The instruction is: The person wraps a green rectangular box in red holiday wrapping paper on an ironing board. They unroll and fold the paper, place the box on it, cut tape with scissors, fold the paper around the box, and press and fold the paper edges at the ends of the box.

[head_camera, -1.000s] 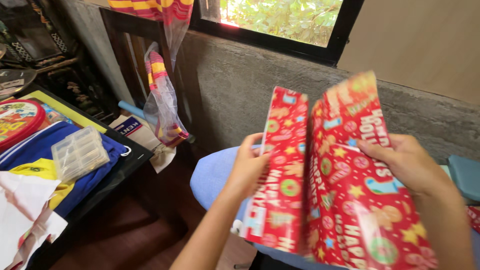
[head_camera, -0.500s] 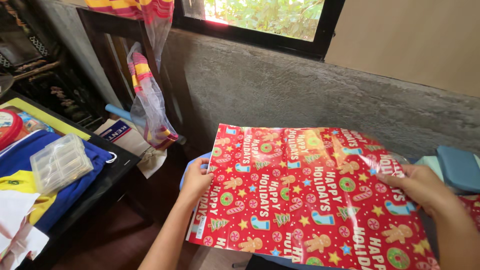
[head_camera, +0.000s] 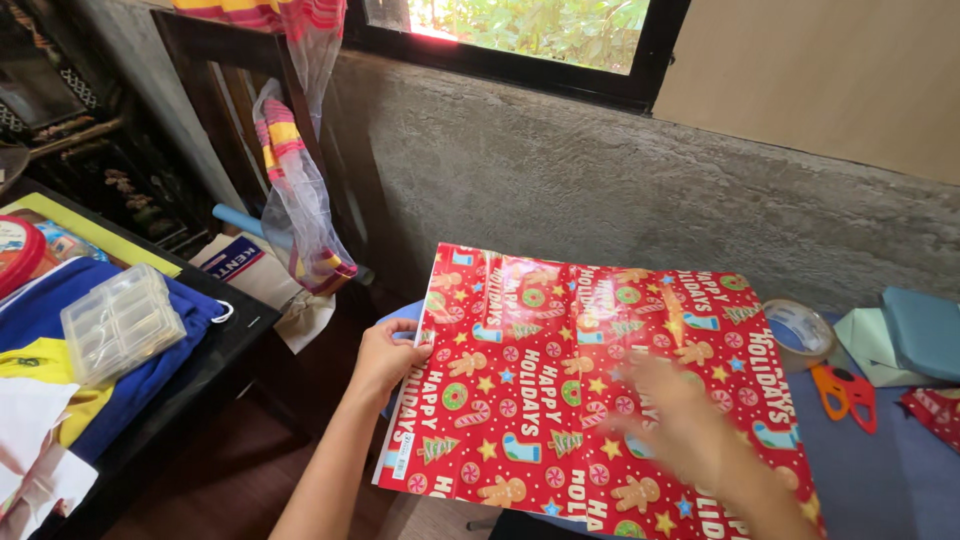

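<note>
Pinching the red holiday wrapping paper (head_camera: pixel 560 370) edge w/ your left hand (head_camera: pixel 385 358) anchors it; your right hand (head_camera: pixel 690 430), blurred, seems flat on top, holding nothing.

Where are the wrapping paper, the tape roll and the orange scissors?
wrapping paper (head_camera: pixel 540 385), head view, middle of the red printed sheet.
tape roll (head_camera: pixel 800 333), head view, on its clear ring.
orange scissors (head_camera: pixel 845 392), head view, on the handles.

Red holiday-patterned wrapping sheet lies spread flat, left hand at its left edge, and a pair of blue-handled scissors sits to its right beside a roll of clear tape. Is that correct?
Not quite: the scissors have orange handles, not blue, as the head view shows. The rest stands: the red holiday-patterned wrapping sheet lies spread flat, the left hand is at its left edge, and the scissors sit to its right beside the roll of clear tape.
</note>
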